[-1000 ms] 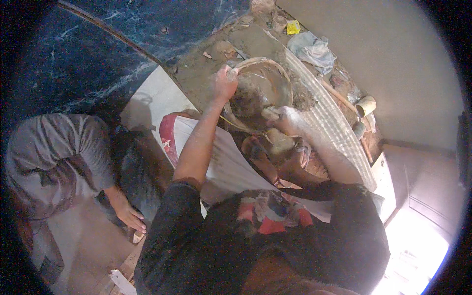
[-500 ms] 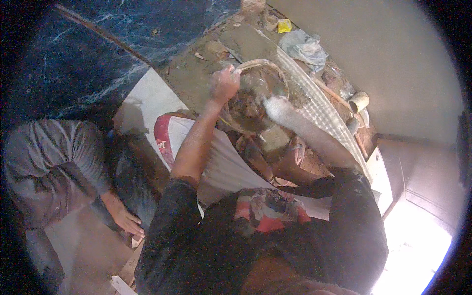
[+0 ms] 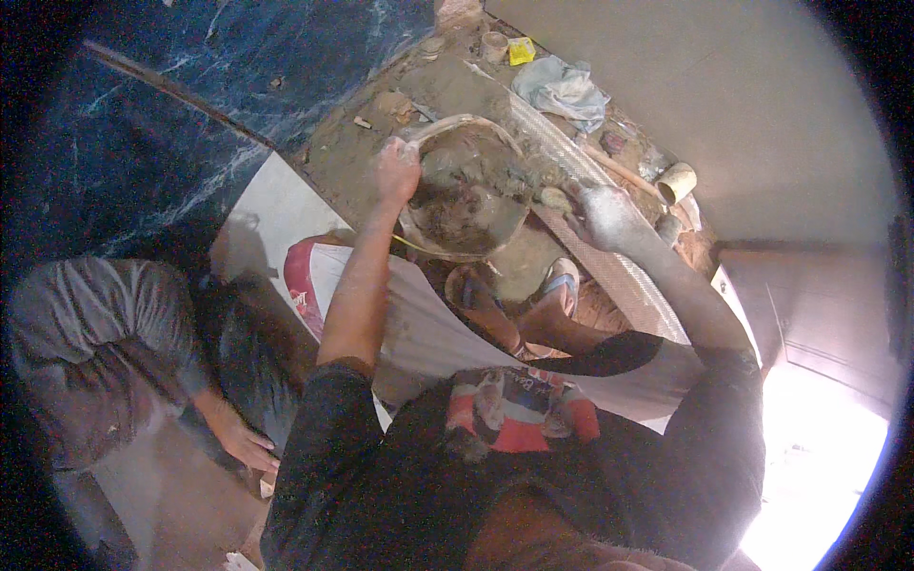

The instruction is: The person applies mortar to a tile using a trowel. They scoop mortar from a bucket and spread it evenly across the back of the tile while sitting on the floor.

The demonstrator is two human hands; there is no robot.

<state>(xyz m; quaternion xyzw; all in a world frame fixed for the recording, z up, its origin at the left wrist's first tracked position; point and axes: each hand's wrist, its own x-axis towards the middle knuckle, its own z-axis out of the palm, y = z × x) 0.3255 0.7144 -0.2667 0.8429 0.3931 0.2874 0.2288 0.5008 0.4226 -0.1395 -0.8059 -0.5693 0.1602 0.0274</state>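
swung out rightward since the earlier frame, the person's right hand [image 3: 606,211] is now just outside the bucket [image 3: 473,121] instead of over its mouth. a small pale lump [image 3: 555,199] shows at its fingertips, but blur hides the fingers, so whether that grip is grasping it or released cannot be told. the left hand [image 3: 398,174] has its grip clenched on the bucket's left rim. the bucket is in front of the sandalled feet [image 3: 479,303], its mouth facing up, with wet grey mortar [image 3: 465,186] inside. along its right side runs a long patterned strip [image 3: 624,281]; past that lie a crumpled pale cloth [image 3: 562,92] and a beige cup [image 3: 677,183] on its side. a yellow packet [image 3: 521,50] sits near the wall. at left is a dark blue marbled surface [image 3: 171,124], and below it a co-worker's hand [image 3: 246,443] hangs low.
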